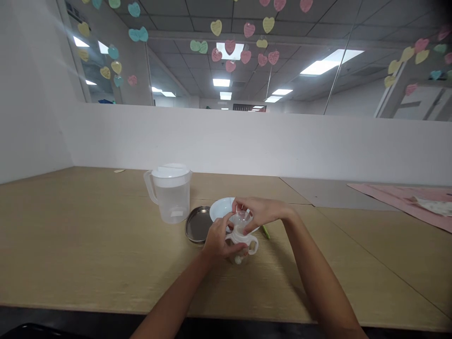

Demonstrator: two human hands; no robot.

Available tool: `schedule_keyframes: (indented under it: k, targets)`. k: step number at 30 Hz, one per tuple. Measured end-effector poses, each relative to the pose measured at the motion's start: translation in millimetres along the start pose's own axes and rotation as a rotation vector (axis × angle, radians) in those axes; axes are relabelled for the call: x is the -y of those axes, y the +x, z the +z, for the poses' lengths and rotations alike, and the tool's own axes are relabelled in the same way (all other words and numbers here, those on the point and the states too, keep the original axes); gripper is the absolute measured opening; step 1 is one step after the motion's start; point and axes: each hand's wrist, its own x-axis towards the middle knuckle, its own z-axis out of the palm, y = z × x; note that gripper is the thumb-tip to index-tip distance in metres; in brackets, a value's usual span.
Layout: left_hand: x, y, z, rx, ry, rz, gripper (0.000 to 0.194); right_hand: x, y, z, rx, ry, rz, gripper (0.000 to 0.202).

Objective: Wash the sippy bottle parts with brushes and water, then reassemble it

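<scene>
Office, probably: tiled ceiling (296, 19), heart-shaped notes (249, 30).

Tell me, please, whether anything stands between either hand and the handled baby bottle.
Nothing visible does: the left hand holds the baby bottle, and the right hand has its fingers around the clear cap. The white bowl and round metal tray lie behind, not between.

i see room for a hand on the table (88, 249) left of the pitcher (173, 202), but the metal tray (197, 225) and white bowl (219, 207) crowd the space behind the handled cup (241, 237).
</scene>
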Motion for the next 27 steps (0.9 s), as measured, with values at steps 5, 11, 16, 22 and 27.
schedule_keyframes:
  k: [5, 11, 16, 22, 27]
  targets:
    - [-2, 1, 2.3, -0.041, 0.029, 0.033, 0.071, 9, 7, 5, 0.077, -0.087, -0.004, 0.05]
    - [-1, -2, 15.9, -0.173, 0.157, 0.152, 0.047, 6, 13, 12, 0.089, -0.116, -0.053, 0.054]
    - [-6, -3, 20.6, -0.264, 0.223, 0.175, 0.046, 1, 13, 17, 0.071, -0.08, -0.076, 0.054]
    - [-5, -4, 26.2, -0.319, 0.261, 0.206, 0.05, -16, 4, 31, -0.043, 0.106, -0.123, 0.051]
    - [-5, -6, 30.1, -0.316, 0.226, 0.204, 0.042, -35, -3, 63, -0.276, 0.326, -0.214, 0.038]
